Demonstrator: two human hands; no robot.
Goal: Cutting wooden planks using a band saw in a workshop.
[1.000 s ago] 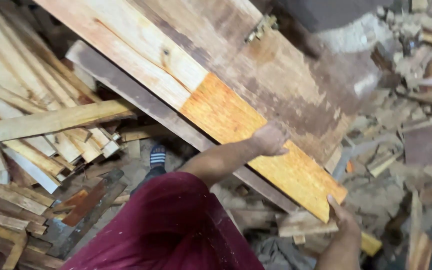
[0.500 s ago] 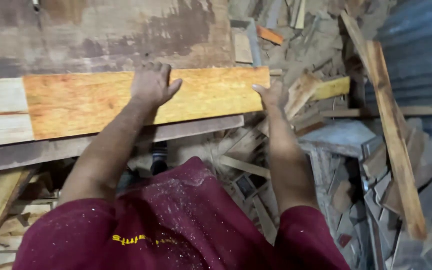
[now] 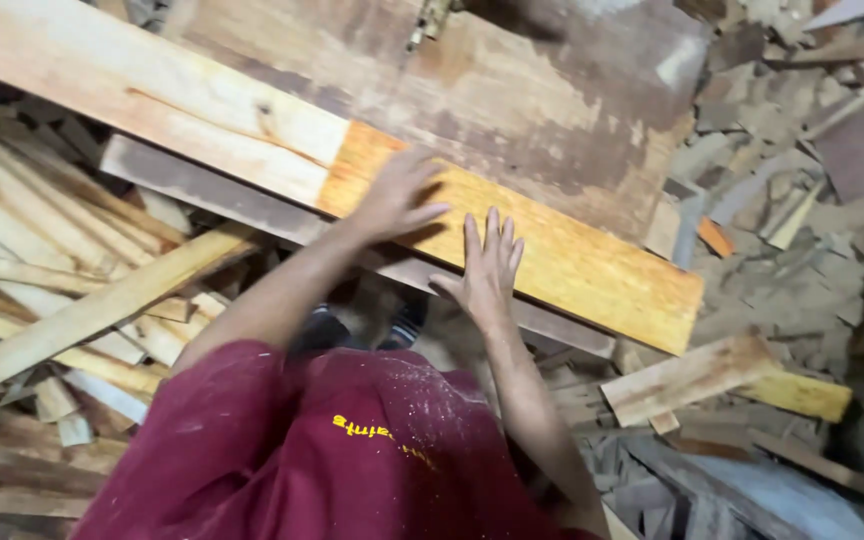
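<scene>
Wood offcuts are littering the floor. Both hands, left and right, are pressing flat, fingers spread apart, gripping nothing, on the orange plank lying slantwise across the stacked boards.

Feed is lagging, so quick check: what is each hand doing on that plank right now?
Left hand: open, fingers spread, palm flat on the orange-stained plank, gripping nothing.
Right hand: open, fingers spread, resting on the plank's near edge, gripping nothing.

Your left hand and right hand lay flat on the orange plank; a worn board blocked beyond, loose slats crowded left, scrap offcuts right.
</scene>
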